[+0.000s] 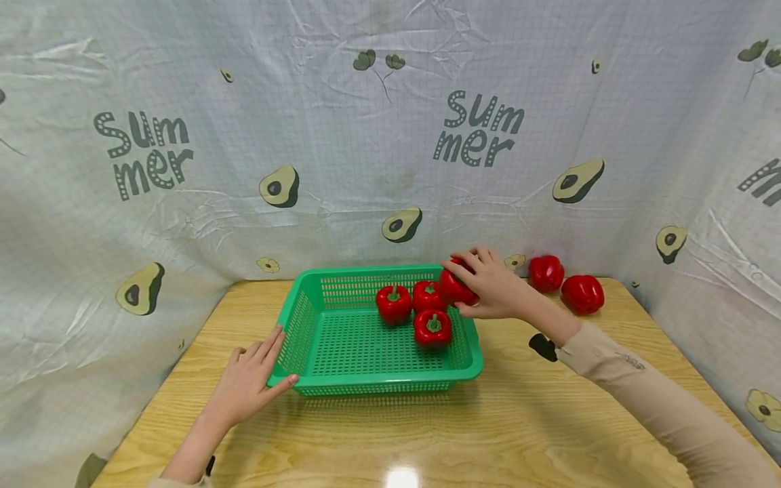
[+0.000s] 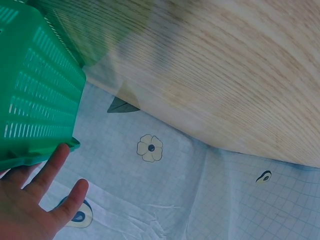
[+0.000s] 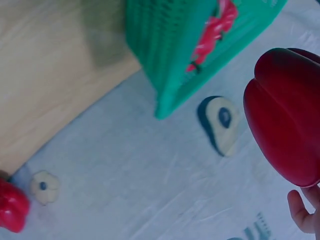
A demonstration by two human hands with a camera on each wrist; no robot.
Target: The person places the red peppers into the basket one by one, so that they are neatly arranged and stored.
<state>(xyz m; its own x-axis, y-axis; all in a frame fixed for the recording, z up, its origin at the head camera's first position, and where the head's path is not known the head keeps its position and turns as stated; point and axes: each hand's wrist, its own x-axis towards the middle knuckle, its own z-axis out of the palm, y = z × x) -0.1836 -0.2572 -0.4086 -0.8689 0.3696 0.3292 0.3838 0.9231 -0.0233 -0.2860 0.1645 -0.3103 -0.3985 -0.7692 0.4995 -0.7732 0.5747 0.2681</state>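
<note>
A red bell pepper (image 1: 456, 285) is gripped by my right hand (image 1: 491, 283) over the right end of the green plastic basket (image 1: 390, 379). The right wrist view shows the same bell pepper (image 3: 285, 115) large, with fingertips at its lower edge. Three more red bell peppers, one of them the front bell pepper (image 1: 432, 331), sit inside the basket toward its right side. My left hand (image 1: 247, 379) rests at the basket's left rim with its fingers extended. In the left wrist view those spread fingers (image 2: 52, 167) are by the rim.
Two red bell peppers, a rear bell pepper (image 1: 546, 273) and a front one (image 1: 582, 294), lie on the wooden table (image 1: 378, 434) at the right back. A patterned cloth (image 1: 342, 135) hangs behind the table and along its sides.
</note>
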